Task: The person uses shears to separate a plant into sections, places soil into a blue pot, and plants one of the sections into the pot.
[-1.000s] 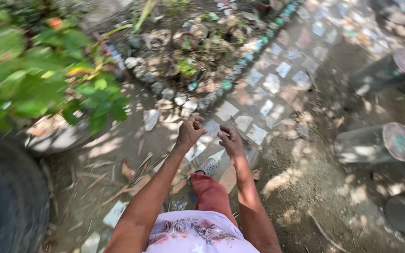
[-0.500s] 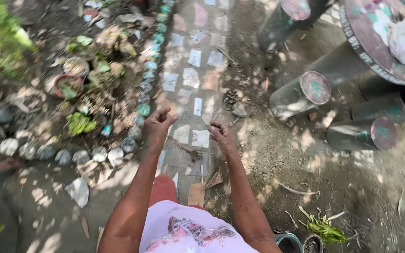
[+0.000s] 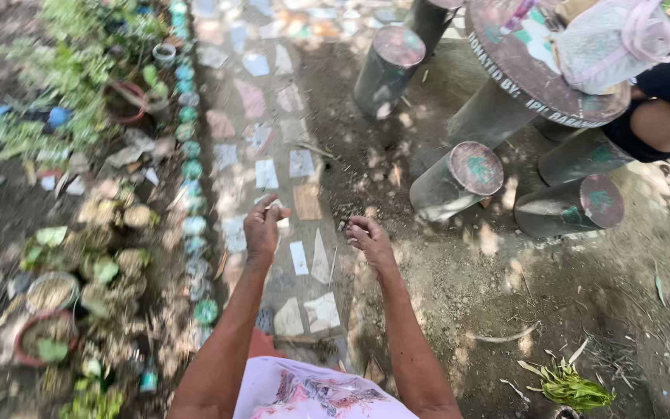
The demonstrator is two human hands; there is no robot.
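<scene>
Both arms reach forward over a path of broken tile pieces (image 3: 267,174) set in bare earth. The left hand (image 3: 264,226) is curled, its fingertips pinched on something small and pale (a scrap or chip, perhaps; the view is too blurred to say). The right hand (image 3: 367,237) hangs loosely half-closed, holding nothing that shows. Compared with half a second ago, the view has swung right: the round painted table (image 3: 523,68) and the cylinder stools (image 3: 459,180) now fill the upper right, and the potted plants (image 3: 50,293) sit further left.
</scene>
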